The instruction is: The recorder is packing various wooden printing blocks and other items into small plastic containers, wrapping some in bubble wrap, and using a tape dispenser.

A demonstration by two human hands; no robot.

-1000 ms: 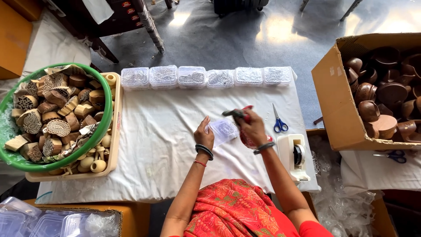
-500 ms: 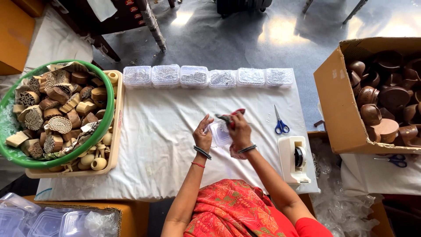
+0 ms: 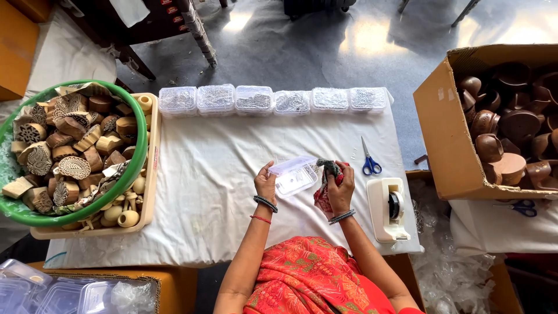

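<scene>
Table [image 3: 221, 197] centre: clear box [image 3: 294, 176] lies open at the person's 12 o'clock, L hand [image 3: 266, 184] clamped on its near-left edge, R hand [image 3: 342, 185] closed round a dark item w/ red cloth [image 3: 323, 195] at the box's 3 o'clock. Best done, I'd say, by keeping the box steady & level w/ L while R works low over the opening. Count: 1 carton [image 3: 442, 139] of brown pots at 2 o'clock, 1 green basin [image 3: 75, 212] of carved blocks at 9, 6 filled boxes [image 3: 273, 100] in a row at 12, 1 tape dispenser [image 3: 388, 209], 1 pr scissors [image 3: 369, 163] on the cloth.
</scene>
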